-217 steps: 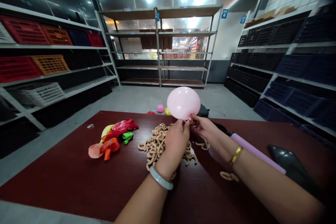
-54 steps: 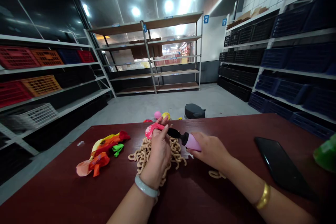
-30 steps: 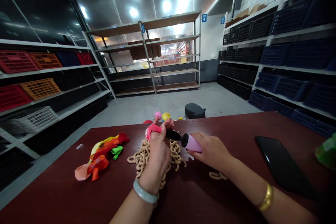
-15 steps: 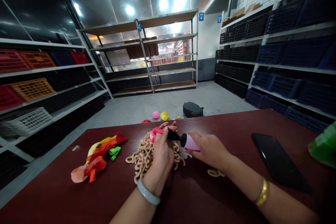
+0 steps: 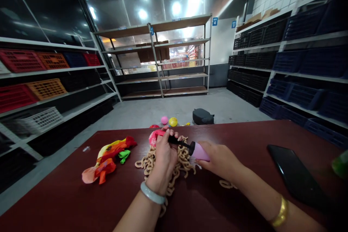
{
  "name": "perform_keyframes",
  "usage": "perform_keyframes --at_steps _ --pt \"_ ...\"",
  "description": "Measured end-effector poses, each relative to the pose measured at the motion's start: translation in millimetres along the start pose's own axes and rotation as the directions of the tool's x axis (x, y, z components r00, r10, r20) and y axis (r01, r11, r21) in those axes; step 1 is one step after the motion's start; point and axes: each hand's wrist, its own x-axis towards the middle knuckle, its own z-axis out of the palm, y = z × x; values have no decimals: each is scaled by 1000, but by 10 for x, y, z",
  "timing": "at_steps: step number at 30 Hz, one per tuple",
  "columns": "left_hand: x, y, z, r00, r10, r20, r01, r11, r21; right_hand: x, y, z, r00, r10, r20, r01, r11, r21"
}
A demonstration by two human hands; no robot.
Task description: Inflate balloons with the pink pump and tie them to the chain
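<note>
My left hand (image 5: 163, 152) is closed around the neck of a flat pink-red balloon (image 5: 153, 137), pinching it onto the black nozzle (image 5: 178, 141) of a hand pump. My right hand (image 5: 221, 159) grips the pump's lilac barrel (image 5: 200, 151). Both hands hover just above a heap of tan clips (image 5: 176, 163) on the dark red table (image 5: 67, 195). A pile of flat balloons (image 5: 108, 156) in red, orange, yellow and green lies to the left of my left hand.
A black phone (image 5: 295, 177) lies on the table at right, with something green (image 5: 341, 165) at the right edge. Small inflated balloons (image 5: 168, 120) and a dark bag (image 5: 202, 116) sit on the floor beyond the table. Shelving with crates lines both sides.
The inflated pink balloon held 7 s ago is gone. Since then my left hand keeps a flat pink-red balloon on the pump nozzle; my fingers have closed tighter over it.
</note>
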Motion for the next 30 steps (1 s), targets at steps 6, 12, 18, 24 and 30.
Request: perform_keyframes --at_steps 6,12,18,24,30 --pt "149 253 -60 998 62 30 -61 998 -15 -16 197 5 999 -33 -2 33 999 -3" --pt "59 62 -38 999 0 36 1 1000 -15 -32 215 36 999 -50 -5 50 998 -37" --pt "-150 -241 26 980 -196 -19 196 981 -13 -20 83 -36 1000 -13 18 14 999 -46" --pt "-122 -226 43 992 -124 23 125 991 -45 -15 36 -27 1000 -2 0 2 997 -76" --pt "122 179 -68 1000 23 2 -23 998 -53 4 140 -64 1000 10 26 -8 997 -77"
